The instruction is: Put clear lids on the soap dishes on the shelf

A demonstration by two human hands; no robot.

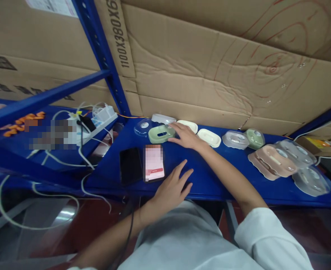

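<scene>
My right hand (185, 137) lies with fingers spread flat against the green case (161, 134) at the back of the blue shelf (210, 176); a careless push could knock it into the clear lid (143, 126). My left hand (172, 189), fingers loose and empty, might bump the lit phone (153, 163).

You're in a stockroom or small packing workshop, blue steel racking (103, 56) around you, flattened cardboard sheets (210, 63) lining the back, a power strip (98, 120) with trailing cables, rows of plastic cases (269, 159) on the blue shelf (210, 176).
</scene>
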